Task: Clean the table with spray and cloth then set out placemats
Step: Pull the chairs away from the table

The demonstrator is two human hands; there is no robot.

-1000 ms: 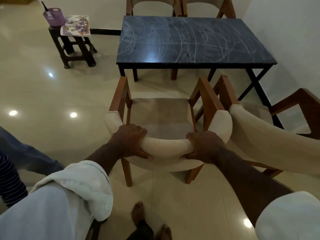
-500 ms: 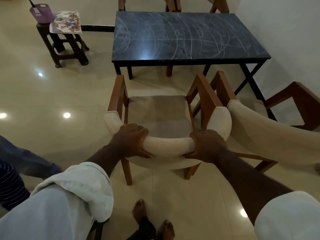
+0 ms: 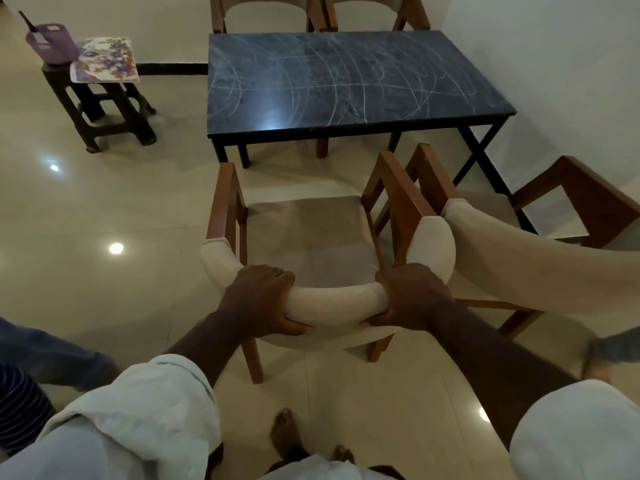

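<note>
The head view showed the left hand (image 3: 258, 299) and right hand (image 3: 412, 296) both gripping the padded backrest of a chair (image 3: 308, 233). Their fingers (image 3: 277, 273) were curled over its top edge with the thumbs tucked beneath, one hand towards each end of the curved pad. Just past the fingers lay the chair's seat. Beyond that, a little apart from the chair's front, stood the dark surface (image 3: 346, 81), streaked all over with pale curved marks. Far ahead and to the left of the left fingers, well apart from the surface, a dark stool (image 3: 104, 112) carried the floral placemats (image 3: 105, 58). Just beside them on their left was a purple tub (image 3: 52, 41) with a dark stick rising from it. Just right of the right fingers a second chair (image 3: 519, 251) stood close against the first, their wooden arms side by side. Two more chairs (image 3: 263, 12) sat at the surface's far side. Below the hands, bare feet (image 3: 285, 434) stood on the glossy floor (image 3: 104, 209).
</note>
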